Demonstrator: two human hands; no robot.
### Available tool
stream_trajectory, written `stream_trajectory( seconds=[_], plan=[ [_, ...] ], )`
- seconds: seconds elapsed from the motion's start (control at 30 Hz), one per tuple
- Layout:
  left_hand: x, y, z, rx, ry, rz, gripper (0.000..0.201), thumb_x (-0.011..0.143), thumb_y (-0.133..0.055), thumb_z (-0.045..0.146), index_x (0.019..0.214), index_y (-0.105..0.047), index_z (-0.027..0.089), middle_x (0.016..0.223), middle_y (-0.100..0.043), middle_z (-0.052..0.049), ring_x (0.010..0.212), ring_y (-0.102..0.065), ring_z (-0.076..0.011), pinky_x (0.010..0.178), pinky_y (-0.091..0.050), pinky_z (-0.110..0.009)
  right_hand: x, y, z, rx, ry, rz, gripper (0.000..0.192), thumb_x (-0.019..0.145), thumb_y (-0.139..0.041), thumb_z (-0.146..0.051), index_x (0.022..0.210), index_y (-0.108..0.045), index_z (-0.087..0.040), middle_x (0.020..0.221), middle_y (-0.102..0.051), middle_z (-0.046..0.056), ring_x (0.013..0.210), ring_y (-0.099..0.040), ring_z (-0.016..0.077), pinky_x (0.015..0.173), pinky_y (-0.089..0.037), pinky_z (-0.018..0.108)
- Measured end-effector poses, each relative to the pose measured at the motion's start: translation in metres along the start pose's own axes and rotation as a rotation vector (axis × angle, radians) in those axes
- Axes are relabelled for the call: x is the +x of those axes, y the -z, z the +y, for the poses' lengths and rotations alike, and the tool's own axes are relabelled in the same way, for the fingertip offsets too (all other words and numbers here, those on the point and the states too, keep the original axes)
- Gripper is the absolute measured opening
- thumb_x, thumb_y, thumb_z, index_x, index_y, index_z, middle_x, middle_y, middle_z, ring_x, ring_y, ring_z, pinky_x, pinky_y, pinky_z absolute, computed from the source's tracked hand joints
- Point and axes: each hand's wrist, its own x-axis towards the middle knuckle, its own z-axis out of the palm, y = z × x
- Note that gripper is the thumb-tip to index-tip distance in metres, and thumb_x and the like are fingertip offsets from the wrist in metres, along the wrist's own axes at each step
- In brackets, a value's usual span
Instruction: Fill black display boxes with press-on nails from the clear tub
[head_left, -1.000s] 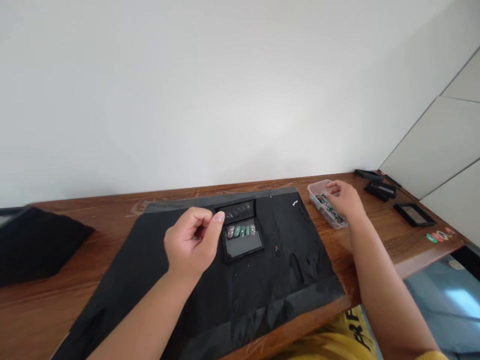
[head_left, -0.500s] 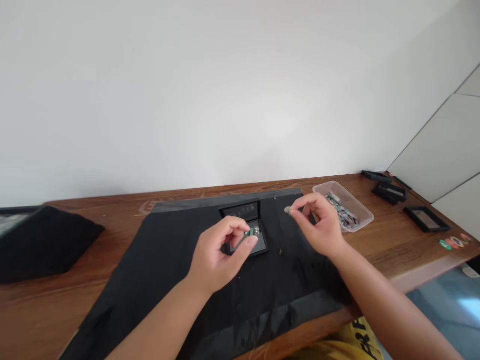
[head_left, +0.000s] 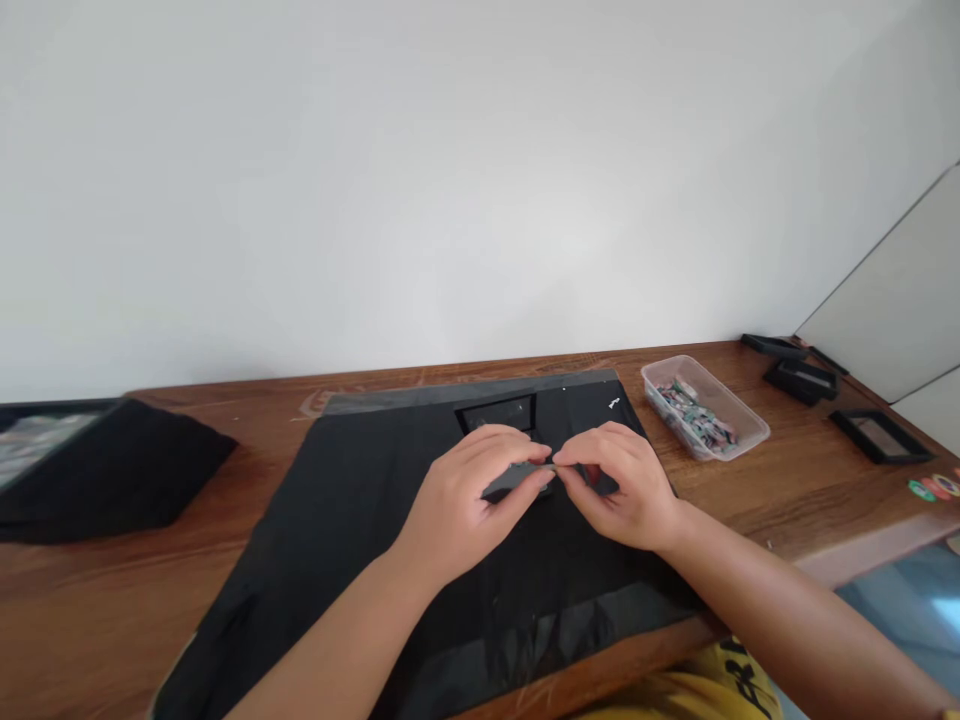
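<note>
My left hand and my right hand meet fingertip to fingertip above a black mat. Both pinch thumb against forefinger. A small greyish piece shows between the fingertips, too small to identify. Behind and under the hands stands a small black case with its lid raised; my fingers cover most of its base. On the mat, beyond my right hand, lies a little white scrap.
A clear plastic tub of small mixed pieces stands to the right. Several black frames lie farther right, near coloured round stickers. At the left, black cloth partly covers a tray. A white wall rises behind.
My right hand has moved left and my left hand slightly right, so their fingertips now meet. The green piece seen in my left fingers is now hidden. The white scrap has come into sight.
</note>
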Motion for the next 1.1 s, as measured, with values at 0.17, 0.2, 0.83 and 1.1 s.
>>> stream_trajectory(
  seconds=[0.17, 0.2, 0.83, 1.1],
  plan=[
    [-0.001, -0.001, 0.000, -0.037, 0.001, -0.023, 0.016, 0.108, -0.072, 0.021, 0.106, -0.086, 0.028, 0.097, -0.090, -0.004, 0.090, -0.087, -0.0233, 0.083, -0.074, -0.037, -0.003, -0.001, 0.000, -0.017, -0.039, -0.008, 0.018, 0.107, -0.065, -0.013, 0.116, -0.067, -0.029, 0.094, -0.087, 0.000, 0.059, -0.069, 0.0146, 0.066, -0.055, 0.033],
    [-0.001, 0.000, 0.000, -0.043, 0.007, -0.022, 0.015, 0.107, -0.072, 0.020, 0.106, -0.086, 0.028, 0.097, -0.090, -0.004, 0.089, -0.087, -0.0229, 0.082, -0.074, -0.036, -0.004, -0.001, 0.001, -0.008, -0.056, -0.006, 0.019, 0.107, -0.065, -0.014, 0.118, -0.067, -0.029, 0.093, -0.086, 0.000, 0.059, -0.070, 0.0147, 0.067, -0.056, 0.033],
    [0.006, 0.016, -0.009, -0.072, 0.032, -0.018, 0.021, 0.104, -0.077, 0.021, 0.085, -0.081, 0.028, 0.091, -0.091, -0.002, 0.085, -0.089, -0.0218, 0.080, -0.075, -0.033, -0.015, -0.011, 0.011, 0.232, -0.393, 0.024, 0.013, 0.107, -0.064, -0.016, 0.113, -0.060, -0.027, 0.099, -0.075, 0.003, 0.084, -0.076, 0.0168, 0.079, -0.066, 0.030],
    [-0.001, 0.031, -0.031, 0.021, 0.084, -0.175, 0.028, 0.105, -0.075, 0.032, 0.080, -0.088, 0.034, 0.086, -0.090, 0.000, 0.075, -0.086, -0.0207, 0.076, -0.073, -0.031, -0.016, -0.009, 0.014, 0.267, -0.493, -0.054, 0.011, 0.105, -0.061, -0.016, 0.107, -0.063, -0.027, 0.086, -0.069, -0.001, 0.072, -0.073, 0.0153, 0.073, -0.063, 0.029]
  ],
)
